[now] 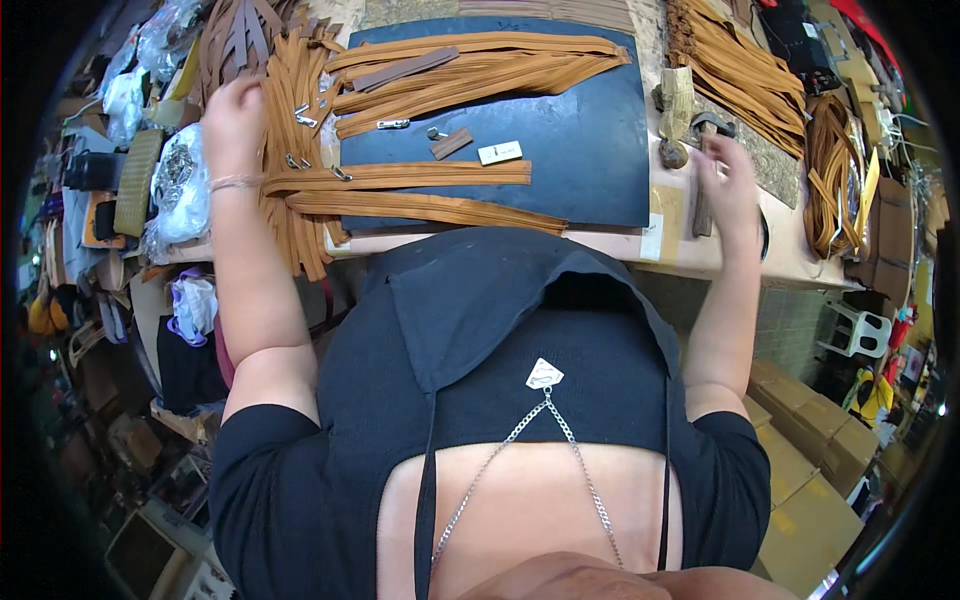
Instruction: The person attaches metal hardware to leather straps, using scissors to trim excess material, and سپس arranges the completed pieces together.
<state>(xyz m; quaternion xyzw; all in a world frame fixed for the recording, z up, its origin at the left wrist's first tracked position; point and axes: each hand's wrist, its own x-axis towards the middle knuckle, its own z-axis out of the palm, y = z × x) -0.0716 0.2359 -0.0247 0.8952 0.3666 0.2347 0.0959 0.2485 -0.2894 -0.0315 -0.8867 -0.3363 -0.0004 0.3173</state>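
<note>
My left hand [232, 115] is raised at the left edge of a pile of tan zippers [290, 100], its fingers curled together; whatever they pinch is hidden. On the dark board [590, 130] lie more tan zippers [470, 85], two single zippers stretched along its near part, and a brown strip [405, 68]. Several metal zipper sliders [393, 124] are scattered among them. At the right, my right hand [728, 180] is smeared by motion beside a hammer [703, 205] with a dark handle; I cannot tell whether the fingers touch it.
A small cream block [500, 152] and a short brown piece [451, 144] rest on the board. A worn wooden piece [677, 105] stands right of it. Further tan zipper bundles [745, 65] lie at the far right. Plastic bags [180, 180] crowd the left; cardboard boxes [810, 420] stand below right.
</note>
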